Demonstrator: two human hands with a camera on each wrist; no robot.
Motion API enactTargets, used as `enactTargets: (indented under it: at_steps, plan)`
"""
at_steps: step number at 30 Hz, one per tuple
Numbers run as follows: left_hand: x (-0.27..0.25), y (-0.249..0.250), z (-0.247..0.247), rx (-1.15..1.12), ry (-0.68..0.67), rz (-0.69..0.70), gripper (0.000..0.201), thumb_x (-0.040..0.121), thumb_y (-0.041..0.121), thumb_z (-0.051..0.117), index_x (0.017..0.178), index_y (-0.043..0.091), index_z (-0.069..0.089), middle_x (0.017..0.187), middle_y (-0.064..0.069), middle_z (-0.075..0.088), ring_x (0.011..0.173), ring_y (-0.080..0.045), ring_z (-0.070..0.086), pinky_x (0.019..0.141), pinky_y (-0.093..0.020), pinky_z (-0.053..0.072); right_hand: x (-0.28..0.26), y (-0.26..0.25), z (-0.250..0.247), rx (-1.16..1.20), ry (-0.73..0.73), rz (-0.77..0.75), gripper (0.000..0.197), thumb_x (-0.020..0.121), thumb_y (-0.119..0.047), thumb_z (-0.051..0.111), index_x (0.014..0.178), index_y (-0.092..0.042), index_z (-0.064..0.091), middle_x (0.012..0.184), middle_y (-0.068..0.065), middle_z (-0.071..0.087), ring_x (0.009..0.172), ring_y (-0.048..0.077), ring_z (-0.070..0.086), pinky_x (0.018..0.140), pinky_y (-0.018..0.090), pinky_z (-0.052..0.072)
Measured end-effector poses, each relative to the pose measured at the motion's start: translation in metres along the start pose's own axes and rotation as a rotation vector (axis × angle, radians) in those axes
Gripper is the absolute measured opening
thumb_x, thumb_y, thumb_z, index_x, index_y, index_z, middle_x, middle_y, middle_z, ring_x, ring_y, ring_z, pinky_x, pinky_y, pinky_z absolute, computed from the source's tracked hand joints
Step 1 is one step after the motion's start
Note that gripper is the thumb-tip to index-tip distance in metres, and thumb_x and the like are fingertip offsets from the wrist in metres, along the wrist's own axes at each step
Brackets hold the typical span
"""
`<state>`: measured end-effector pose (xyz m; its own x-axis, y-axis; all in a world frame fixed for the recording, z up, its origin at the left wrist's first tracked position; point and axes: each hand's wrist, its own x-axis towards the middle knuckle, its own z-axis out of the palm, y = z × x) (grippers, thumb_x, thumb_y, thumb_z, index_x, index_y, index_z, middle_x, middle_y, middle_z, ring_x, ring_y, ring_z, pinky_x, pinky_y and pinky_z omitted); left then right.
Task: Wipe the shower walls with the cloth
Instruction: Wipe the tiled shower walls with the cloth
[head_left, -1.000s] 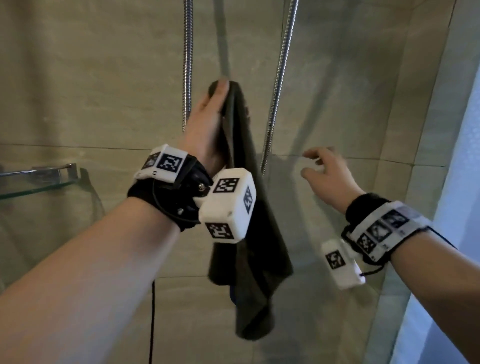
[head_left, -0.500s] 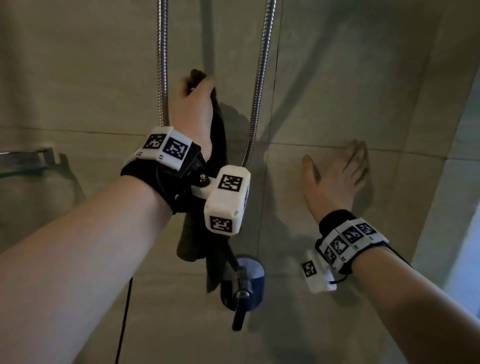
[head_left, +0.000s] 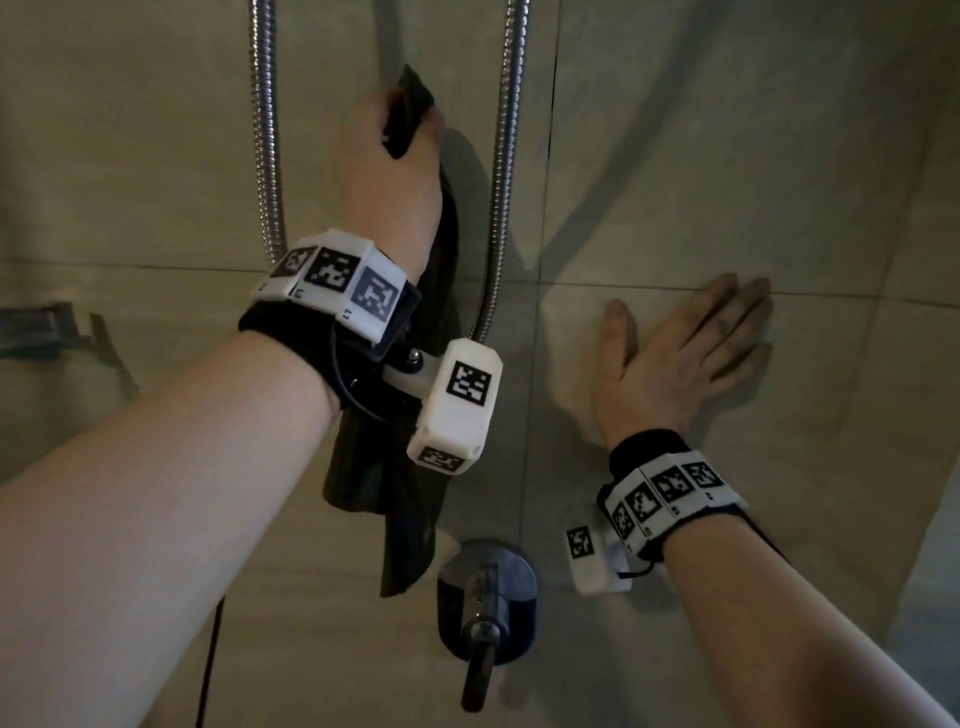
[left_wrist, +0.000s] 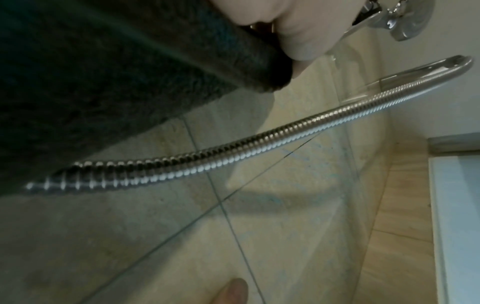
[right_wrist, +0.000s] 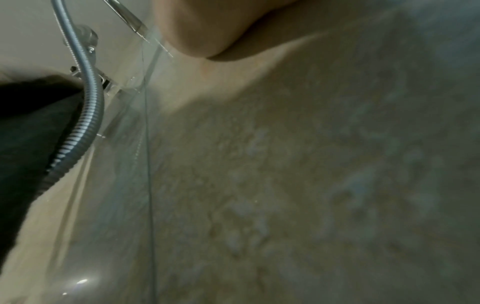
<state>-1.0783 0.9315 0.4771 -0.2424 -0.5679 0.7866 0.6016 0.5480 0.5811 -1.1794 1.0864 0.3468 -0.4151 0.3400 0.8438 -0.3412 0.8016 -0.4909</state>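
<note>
Fingers of the left hand (head_left: 387, 171) clench the dark cloth (head_left: 395, 467) at its top, its length hanging straight down below them against the shower wall (head_left: 701, 156), between two hoses (head_left: 506, 156). Beyond, the right hand (head_left: 680, 358) lies flat, fingers released, on bare tile.

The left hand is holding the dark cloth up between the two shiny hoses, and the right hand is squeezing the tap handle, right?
Not quite. The right hand is not on the tap handle; it lies flat and open on the wall tile, above the tap. The head view shows this. The left hand does hold the dark cloth between the hoses.
</note>
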Motion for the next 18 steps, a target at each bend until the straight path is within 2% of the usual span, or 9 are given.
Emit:
enactTargets:
  at_steps: [2,4,7,11,15,16,18]
  plan:
    - [0.002,-0.008,0.001,0.042,0.013,0.023,0.021,0.096,0.029,0.056,0.114,0.018,0.060,0.100,0.006,0.061,0.081,0.006,0.054,0.067,-0.003,0.041,0.000,0.001,0.000,0.001,0.005,-0.002,0.090,0.093,-0.063,0.020,0.149,0.006,0.008,0.156,0.028,0.006,0.146,0.040,0.005,0.116,0.057,0.004]
    - [0.004,-0.014,0.001,0.068,0.019,0.040,0.024,0.097,0.028,0.056,0.116,0.016,0.061,0.104,0.001,0.063,0.085,-0.001,0.058,0.069,-0.006,0.044,-0.002,0.003,0.001,0.000,0.008,-0.006,0.090,0.093,-0.064,0.019,0.149,0.005,0.006,0.157,0.028,0.004,0.146,0.039,0.003,0.116,0.056,0.003]
    - [0.010,-0.015,0.000,0.098,0.055,0.115,0.019,0.097,0.023,0.055,0.112,0.014,0.063,0.106,0.001,0.060,0.093,-0.010,0.057,0.083,-0.019,0.047,-0.003,0.004,0.001,-0.001,0.007,-0.001,0.090,0.093,-0.063,0.018,0.149,0.005,0.003,0.157,0.028,0.002,0.146,0.039,0.002,0.116,0.055,0.002]
    - [0.024,-0.005,0.000,0.184,-0.018,0.185,0.028,0.099,0.022,0.054,0.122,0.009,0.061,0.108,0.001,0.052,0.092,-0.007,0.051,0.076,-0.005,0.038,-0.001,-0.002,-0.002,-0.006,0.017,0.009,0.090,0.093,-0.063,0.019,0.149,0.005,0.005,0.156,0.028,0.004,0.146,0.040,0.004,0.116,0.056,0.003]
    - [0.035,0.003,0.003,0.179,-0.129,0.221,0.033,0.098,0.020,0.055,0.127,0.004,0.057,0.104,0.005,0.045,0.086,0.000,0.051,0.078,-0.003,0.040,-0.002,-0.003,-0.003,-0.007,0.013,0.025,0.089,0.092,-0.062,0.022,0.150,0.002,0.004,0.157,0.026,0.004,0.146,0.038,0.003,0.117,0.055,0.003]
    - [0.038,0.004,0.005,0.191,-0.145,0.239,0.031,0.098,0.021,0.055,0.125,0.005,0.058,0.103,0.006,0.045,0.090,-0.002,0.052,0.079,-0.006,0.041,-0.002,-0.003,-0.002,-0.005,0.012,0.030,0.089,0.092,-0.062,0.023,0.151,0.002,0.004,0.157,0.026,0.003,0.146,0.037,0.003,0.117,0.054,0.002]
    - [0.044,0.005,0.008,0.356,-0.122,0.375,0.032,0.099,0.025,0.052,0.127,0.010,0.060,0.107,0.002,0.047,0.104,-0.017,0.052,0.090,-0.019,0.041,-0.002,-0.004,-0.003,-0.007,0.014,0.037,0.089,0.091,-0.062,0.022,0.151,0.001,0.004,0.157,0.025,0.003,0.146,0.037,0.003,0.117,0.054,0.002]
